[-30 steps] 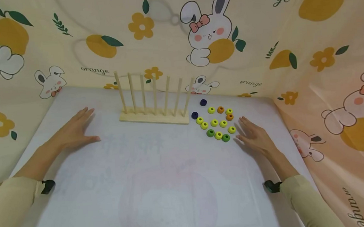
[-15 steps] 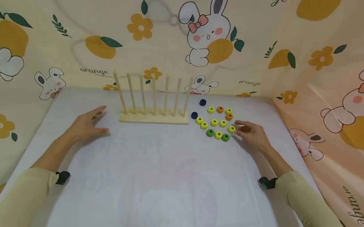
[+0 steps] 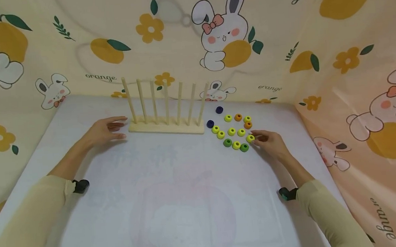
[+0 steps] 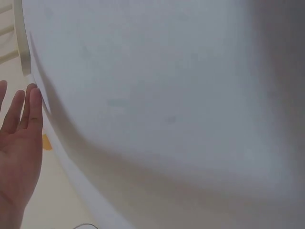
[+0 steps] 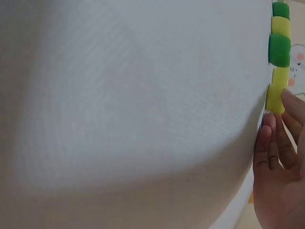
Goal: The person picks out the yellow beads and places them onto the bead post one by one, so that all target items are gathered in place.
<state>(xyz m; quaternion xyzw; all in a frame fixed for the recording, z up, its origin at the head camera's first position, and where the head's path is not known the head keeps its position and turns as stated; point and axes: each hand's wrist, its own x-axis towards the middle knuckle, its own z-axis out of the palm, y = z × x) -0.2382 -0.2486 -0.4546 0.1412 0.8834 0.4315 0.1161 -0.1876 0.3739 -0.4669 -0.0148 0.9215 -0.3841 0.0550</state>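
Note:
My right hand (image 3: 271, 143) has its thumb and forefinger about a yellow bead (image 3: 250, 138) at the right edge of a loose group of beads, pinching it where it lies on the table. The right wrist view shows the thumb against that yellow bead (image 5: 275, 98). Just left of the wooden peg rack (image 3: 166, 128), my left hand (image 3: 104, 132) hovers with fingers extended and thumb apart, holding nothing. Upright pegs rise from the rack's base, and no beads sit on them. In the left wrist view, the left hand (image 4: 21, 152) points toward the rack's end.
Beside the rack lie more yellow beads (image 3: 231, 131), green beads (image 3: 227, 143), orange beads (image 3: 238, 117) and dark blue beads (image 3: 210, 124). A white tabletop (image 3: 175, 200) stretches in front. Patterned cloth (image 3: 177, 56) with rabbits and oranges hangs behind and at the sides.
My left hand has moved right, up to the rack's left end. My right hand has moved slightly left and closed its fingertips on the yellow bead.

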